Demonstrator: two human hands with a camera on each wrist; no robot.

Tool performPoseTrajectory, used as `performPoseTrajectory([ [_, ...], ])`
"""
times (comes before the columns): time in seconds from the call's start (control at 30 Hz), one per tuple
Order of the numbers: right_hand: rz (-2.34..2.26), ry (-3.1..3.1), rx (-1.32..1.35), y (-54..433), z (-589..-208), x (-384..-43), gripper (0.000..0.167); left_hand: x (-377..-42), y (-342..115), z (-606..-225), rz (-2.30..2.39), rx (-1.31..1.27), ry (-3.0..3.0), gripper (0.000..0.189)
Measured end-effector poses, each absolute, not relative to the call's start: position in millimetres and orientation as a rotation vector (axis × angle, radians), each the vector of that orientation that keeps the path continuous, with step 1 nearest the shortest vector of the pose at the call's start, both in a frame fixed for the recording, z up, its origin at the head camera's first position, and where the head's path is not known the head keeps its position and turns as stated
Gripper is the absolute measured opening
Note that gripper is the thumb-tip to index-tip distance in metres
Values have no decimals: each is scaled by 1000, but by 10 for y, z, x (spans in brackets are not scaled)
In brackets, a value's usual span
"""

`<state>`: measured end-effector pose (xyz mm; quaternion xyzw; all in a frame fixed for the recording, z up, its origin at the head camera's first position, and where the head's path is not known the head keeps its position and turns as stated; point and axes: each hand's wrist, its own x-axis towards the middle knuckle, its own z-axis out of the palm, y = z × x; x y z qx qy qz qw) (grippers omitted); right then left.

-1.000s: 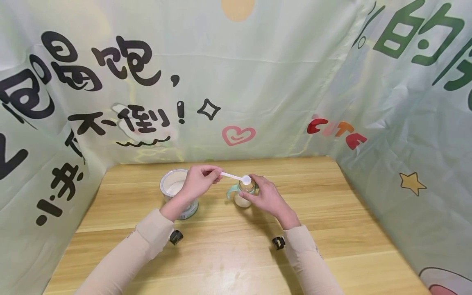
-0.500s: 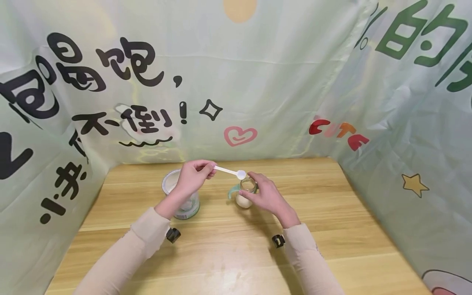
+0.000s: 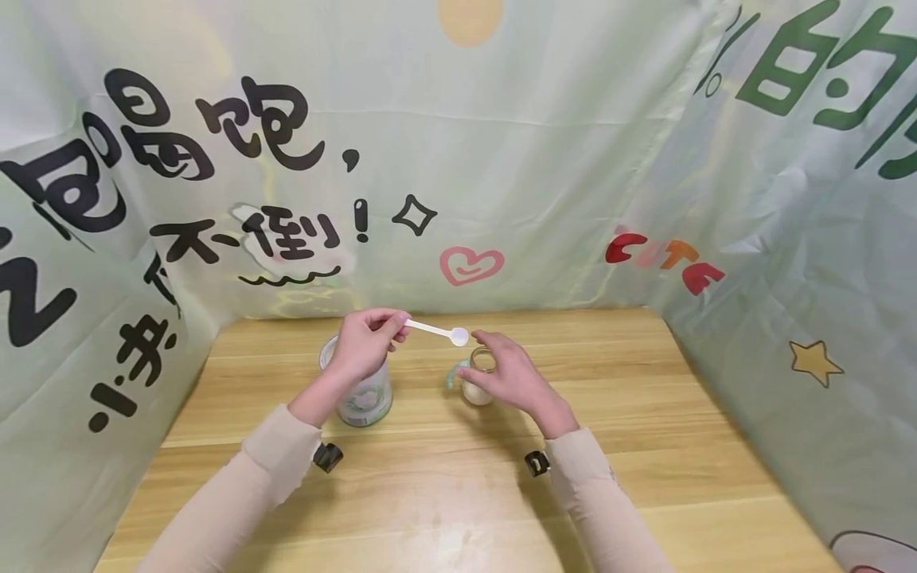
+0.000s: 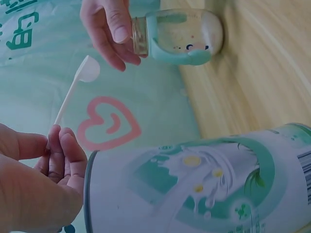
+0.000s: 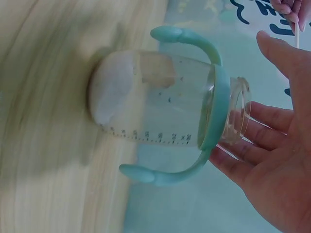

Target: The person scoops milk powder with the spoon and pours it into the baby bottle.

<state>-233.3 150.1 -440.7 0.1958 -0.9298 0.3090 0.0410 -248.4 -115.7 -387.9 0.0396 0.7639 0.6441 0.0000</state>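
Note:
My left hand [image 3: 360,347] pinches the handle end of a white measuring scoop [image 3: 458,337], held in the air left of the bottle mouth. The scoop's bowl looks whitish in the left wrist view. A clear baby bottle [image 5: 170,102] with mint-green handles stands upright on the table, a layer of pale powder at its bottom and its neck uncapped. My right hand [image 3: 514,380] is spread beside the bottle neck, thumb apart from it, with the fingers [image 5: 265,133] right at the neck. Under my left hand stands a milk powder can [image 4: 194,184], its opening partly hidden.
The wooden table [image 3: 430,477] carries the can on the left and the bottle near the middle. Printed cloth walls [image 3: 544,159] enclose its back and sides. Black wrist camera mounts [image 3: 328,457] hang under both sleeves.
The left hand has drawn the scoop leftward and slightly up, from over the bottle mouth to beside it. My right hand's thumb and fingers have loosened from the bottle neck.

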Motion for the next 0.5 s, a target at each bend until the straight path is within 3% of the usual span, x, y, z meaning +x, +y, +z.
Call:
performPoseTrajectory([
  [0.5, 922, -2834, 674, 1272, -4341, -2383, 79, -2461, -1456, -3843, 2039, 62, 2408, 32],
])
